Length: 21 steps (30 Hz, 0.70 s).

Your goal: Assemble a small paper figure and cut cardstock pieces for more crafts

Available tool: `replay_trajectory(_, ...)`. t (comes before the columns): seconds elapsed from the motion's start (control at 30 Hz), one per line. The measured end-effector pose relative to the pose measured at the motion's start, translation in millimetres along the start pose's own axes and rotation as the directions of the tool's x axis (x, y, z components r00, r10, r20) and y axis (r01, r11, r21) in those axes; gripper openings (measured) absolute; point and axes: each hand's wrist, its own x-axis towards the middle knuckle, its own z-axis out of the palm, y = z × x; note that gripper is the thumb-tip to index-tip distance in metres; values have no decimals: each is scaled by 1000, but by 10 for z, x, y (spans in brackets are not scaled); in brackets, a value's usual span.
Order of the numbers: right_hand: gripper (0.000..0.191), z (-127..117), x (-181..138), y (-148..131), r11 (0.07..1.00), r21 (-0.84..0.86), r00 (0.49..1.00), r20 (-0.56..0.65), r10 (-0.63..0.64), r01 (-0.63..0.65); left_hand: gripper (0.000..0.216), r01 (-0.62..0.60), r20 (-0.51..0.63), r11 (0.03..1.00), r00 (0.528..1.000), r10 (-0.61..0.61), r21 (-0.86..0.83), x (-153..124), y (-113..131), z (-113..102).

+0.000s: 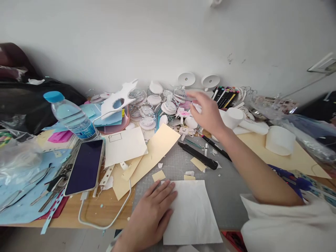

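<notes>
My left hand (153, 210) lies flat, fingers stretched out, on the left edge of a white paper sheet (193, 213) on a grey cutting mat (225, 189). My right hand (207, 110) reaches far out over the heap of white round craft pieces (154, 108) by the wall. It is blurred by motion, and I cannot make out whether its fingers hold anything. A black utility knife (198, 155) and a black pen (216, 148) lie on the mat under my right forearm.
A phone (84, 167) on a white cable and a water bottle (72, 117) are at the left, amid blue paper and scissors. Cream card sheets (153, 152), a marker set (227, 96), a white tape roll (280, 140) and a black bag (26, 103) crowd the table.
</notes>
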Motion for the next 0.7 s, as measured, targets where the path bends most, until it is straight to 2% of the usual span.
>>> replay_trajectory(0.07,27,-91,-390,-94,998,-51,987,154,37,-30,56,-8,2,1000,1000,8,-4,7,-5,-8)
replay_trajectory(0.13,22,-169,-808,-167,983,-172,914,383,133,-71,54,-29,9,1000,1000,29,-4,14,-13,-19)
replay_trajectory(0.23,19,-189,-1277,-173,964,-248,842,496,211,-96,49,-78,20,997,997,78,-1,17,-27,-31)
replay_trajectory(0.33,18,-105,-1468,-85,948,-291,803,531,270,-126,45,-115,13,993,993,115,0,13,-33,-30)
replay_trajectory(0.47,14,-46,-1420,-12,938,-300,788,527,317,-176,41,-135,-30,991,990,135,6,14,-24,-16)
replay_trajectory(0.53,15,-140,-1371,-50,927,-304,804,482,349,-221,39,-132,-58,991,989,132,11,19,-13,-14)
replay_trajectory(0.63,22,-417,-1404,-230,901,-282,814,398,423,-330,36,-125,-120,992,985,125,2,24,8,-23)
replay_trajectory(0.67,26,-511,-1458,-321,888,-246,800,389,457,-388,34,-122,-146,992,982,119,-12,23,16,-28)
replay_trajectory(0.7,29,-588,-1530,-422,837,-108,739,418,528,-537,32,-120,-171,992,979,113,-29,20,23,-33)
